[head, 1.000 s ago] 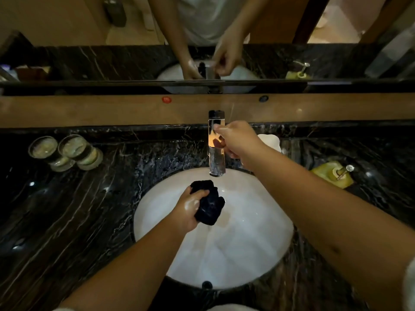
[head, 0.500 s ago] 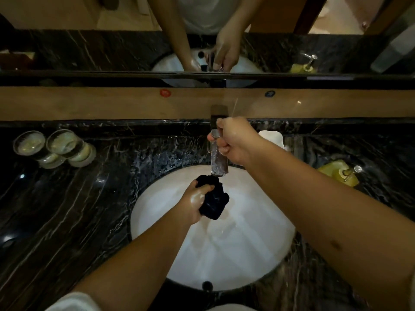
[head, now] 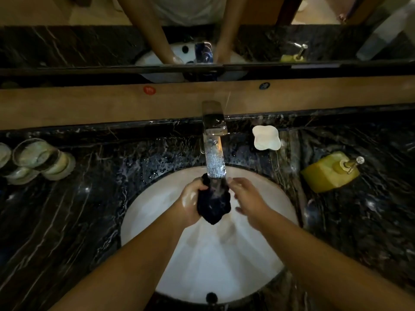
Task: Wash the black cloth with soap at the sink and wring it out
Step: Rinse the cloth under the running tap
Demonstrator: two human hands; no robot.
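Note:
The black cloth (head: 213,204) is bunched up over the white sink basin (head: 258,265), right under the spout of the faucet (head: 214,140). Water runs from the spout onto the cloth. My left hand (head: 192,203) grips the cloth from the left. My right hand (head: 247,198) is just to the right of the cloth with its fingers spread and blurred; whether it touches the cloth is unclear. A yellow soap dispenser (head: 330,172) stands on the counter to the right.
A dark marble counter (head: 67,221) surrounds the basin. Two upturned glasses (head: 42,158) stand at the left. A white soap dish (head: 266,138) sits right of the faucet. A wooden ledge (head: 89,104) and a mirror run along the back.
My right hand left the faucet handle and came down beside the cloth. Water now flows from the spout. My left hand raised the cloth under the stream.

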